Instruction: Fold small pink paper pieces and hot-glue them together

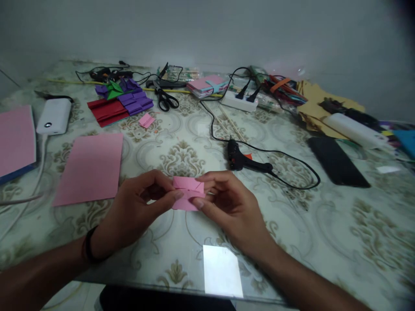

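Between my two hands, just above the table, is a small piece of folded pink paper [188, 194] with a crease running across it. My left hand [139, 201] pinches its left side between thumb and fingers. On the right side, my right hand [231, 205] grips the same paper, the thumb low and the fingers along the top edge. A larger pink sheet [89, 170] lies flat to the left of my left hand. Beyond my right hand rests a black hot glue gun [241, 157]. One small folded pink piece [147, 120] lies farther back.
Folded red paper [108, 113] and purple paper [136, 102] lie at the back left near black scissors [166, 98]. A white power strip [240, 102] with plugs stands behind the glue gun. A black phone [337, 162] is on the right, a white power bank [54, 115] on the left.
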Available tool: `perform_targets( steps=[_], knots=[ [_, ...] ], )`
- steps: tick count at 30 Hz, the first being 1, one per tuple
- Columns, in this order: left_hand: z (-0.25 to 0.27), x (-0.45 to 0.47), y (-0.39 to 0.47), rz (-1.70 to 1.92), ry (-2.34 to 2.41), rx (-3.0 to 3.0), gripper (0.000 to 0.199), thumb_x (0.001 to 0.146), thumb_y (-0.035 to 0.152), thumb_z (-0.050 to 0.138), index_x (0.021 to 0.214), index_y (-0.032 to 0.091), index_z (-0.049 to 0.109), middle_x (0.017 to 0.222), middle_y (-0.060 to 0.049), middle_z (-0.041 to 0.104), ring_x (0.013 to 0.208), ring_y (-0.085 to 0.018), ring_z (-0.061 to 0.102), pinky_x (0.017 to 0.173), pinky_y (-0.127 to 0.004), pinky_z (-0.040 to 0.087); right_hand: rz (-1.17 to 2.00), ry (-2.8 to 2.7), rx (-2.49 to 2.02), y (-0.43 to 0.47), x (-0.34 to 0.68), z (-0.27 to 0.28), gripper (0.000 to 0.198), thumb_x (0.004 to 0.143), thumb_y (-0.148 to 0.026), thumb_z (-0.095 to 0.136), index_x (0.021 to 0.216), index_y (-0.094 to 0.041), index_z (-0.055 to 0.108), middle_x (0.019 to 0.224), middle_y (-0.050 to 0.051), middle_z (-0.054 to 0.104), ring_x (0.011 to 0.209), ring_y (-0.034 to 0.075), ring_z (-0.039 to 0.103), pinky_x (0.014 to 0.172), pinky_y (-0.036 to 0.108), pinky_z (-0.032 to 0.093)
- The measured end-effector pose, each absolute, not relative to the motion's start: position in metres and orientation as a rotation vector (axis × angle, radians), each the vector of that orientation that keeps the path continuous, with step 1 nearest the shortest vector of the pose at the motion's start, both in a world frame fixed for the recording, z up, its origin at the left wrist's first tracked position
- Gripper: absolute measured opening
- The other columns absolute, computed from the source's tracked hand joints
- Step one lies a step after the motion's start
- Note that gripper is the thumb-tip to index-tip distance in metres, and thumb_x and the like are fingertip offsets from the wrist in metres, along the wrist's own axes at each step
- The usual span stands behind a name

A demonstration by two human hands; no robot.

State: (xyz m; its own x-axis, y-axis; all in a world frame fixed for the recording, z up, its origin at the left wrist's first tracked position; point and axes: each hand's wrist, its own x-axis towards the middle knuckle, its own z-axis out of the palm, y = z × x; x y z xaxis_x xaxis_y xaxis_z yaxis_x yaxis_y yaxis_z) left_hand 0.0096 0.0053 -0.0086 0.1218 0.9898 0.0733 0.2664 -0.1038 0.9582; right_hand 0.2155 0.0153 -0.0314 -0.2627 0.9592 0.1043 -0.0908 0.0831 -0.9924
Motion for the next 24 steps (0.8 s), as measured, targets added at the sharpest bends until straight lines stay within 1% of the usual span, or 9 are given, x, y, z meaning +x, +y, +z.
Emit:
perform_targets(
  steps=[2, 5, 10, 14, 15, 16, 18, 20, 24],
  knots=[
    [-0.0086, 0.0099, 0.0052, 1.076, 1.281, 1.515, 0.014, 0.088, 0.024, 0.078, 0.084, 0.02, 0.065, 0.075, 0.004, 0.069, 0.066, -0.01, 0.064, 0.058, -0.018, 0.052, 1.394, -1.377, -0.949, 0.0153, 0.2153, -0.0308, 0.027, 0.088, -0.025, 0.081, 0.11, -0.028, 0.066, 0.08, -0.004, 0.064, 0.072, 0.012, 0.062, 0.068, 0.024, 0.055],
    [-0.0083, 0.0108, 0.0043, 1.101, 1.28, 1.514, 0.018, 0.085, 0.022, 0.079, 0.088, 0.022, 0.06, 0.078, 0.005, 0.068, 0.068, -0.009, 0.066, 0.059, -0.016, 0.055, 1.426, -1.337, -0.914, 0.0162, 0.2151, -0.0308, 0.031, 0.088, -0.024, 0.08, 0.115, -0.028, 0.064, 0.076, -0.006, 0.062, 0.069, 0.011, 0.059, 0.067, 0.023, 0.053],
    [-0.009, 0.0123, 0.0007, 1.096, 1.294, 1.535, 0.021, 0.085, 0.021, 0.079, 0.092, 0.023, 0.059, 0.079, 0.005, 0.067, 0.071, -0.01, 0.068, 0.063, -0.017, 0.058, 1.488, -1.338, -0.907, 0.017, 0.2138, -0.0326, 0.035, 0.088, -0.031, 0.081, 0.117, -0.029, 0.061, 0.078, -0.006, 0.06, 0.071, 0.012, 0.058, 0.068, 0.024, 0.052],
    [-0.0111, 0.0121, 0.0014, 1.054, 1.252, 1.444, 0.035, 0.082, 0.019, 0.08, 0.11, 0.024, 0.059, 0.081, 0.006, 0.069, 0.07, -0.01, 0.069, 0.063, -0.018, 0.058, 1.526, -1.337, -0.95, 0.0154, 0.2119, -0.0326, 0.035, 0.087, -0.034, 0.081, 0.116, -0.027, 0.062, 0.076, -0.006, 0.056, 0.069, 0.011, 0.056, 0.064, 0.024, 0.05],
    [-0.0115, 0.0115, 0.0023, 1.002, 1.233, 1.418, 0.035, 0.084, 0.02, 0.08, 0.112, 0.024, 0.06, 0.079, 0.006, 0.07, 0.069, -0.011, 0.07, 0.062, -0.019, 0.057, 1.529, -1.332, -0.955, 0.0149, 0.2118, -0.0321, 0.034, 0.087, -0.033, 0.081, 0.114, -0.027, 0.063, 0.076, -0.006, 0.057, 0.068, 0.011, 0.056, 0.064, 0.024, 0.051],
    [-0.0118, 0.0106, 0.0033, 0.927, 1.213, 1.403, 0.03, 0.086, 0.023, 0.079, 0.111, 0.023, 0.063, 0.077, 0.005, 0.071, 0.068, -0.012, 0.071, 0.062, -0.019, 0.057, 1.531, -1.329, -0.959, 0.0145, 0.2119, -0.0315, 0.033, 0.086, -0.031, 0.081, 0.113, -0.027, 0.063, 0.077, -0.006, 0.058, 0.069, 0.011, 0.057, 0.064, 0.024, 0.051],
    [-0.0116, 0.0085, 0.0049, 0.765, 1.192, 1.403, 0.014, 0.092, 0.031, 0.075, 0.099, 0.02, 0.07, 0.076, 0.001, 0.075, 0.071, -0.015, 0.074, 0.063, -0.022, 0.058, 1.523, -1.328, -0.965, 0.0136, 0.2129, -0.0304, 0.033, 0.085, -0.027, 0.082, 0.112, -0.027, 0.064, 0.078, -0.005, 0.061, 0.07, 0.011, 0.059, 0.066, 0.024, 0.052],
    [-0.0106, 0.0068, 0.0053, 0.666, 1.188, 1.432, 0.021, 0.096, 0.036, 0.07, 0.085, 0.018, 0.074, 0.075, -0.002, 0.079, 0.072, -0.017, 0.076, 0.066, -0.024, 0.059, 1.504, -1.336, -0.968, 0.0129, 0.2143, -0.0298, 0.033, 0.085, -0.024, 0.081, 0.113, -0.027, 0.065, 0.079, -0.005, 0.063, 0.071, 0.011, 0.06, 0.067, 0.023, 0.053],
    [-0.0074, 0.0067, 0.003, 0.665, 1.198, 1.486, 0.023, 0.098, 0.035, 0.067, 0.085, 0.02, 0.078, 0.075, -0.001, 0.08, 0.07, -0.016, 0.077, 0.066, -0.023, 0.058, 1.533, -1.355, -0.966, 0.0136, 0.2158, -0.0294, 0.033, 0.086, -0.027, 0.081, 0.114, -0.027, 0.066, 0.081, -0.004, 0.067, 0.073, 0.012, 0.064, 0.068, 0.025, 0.054]
  ],
)
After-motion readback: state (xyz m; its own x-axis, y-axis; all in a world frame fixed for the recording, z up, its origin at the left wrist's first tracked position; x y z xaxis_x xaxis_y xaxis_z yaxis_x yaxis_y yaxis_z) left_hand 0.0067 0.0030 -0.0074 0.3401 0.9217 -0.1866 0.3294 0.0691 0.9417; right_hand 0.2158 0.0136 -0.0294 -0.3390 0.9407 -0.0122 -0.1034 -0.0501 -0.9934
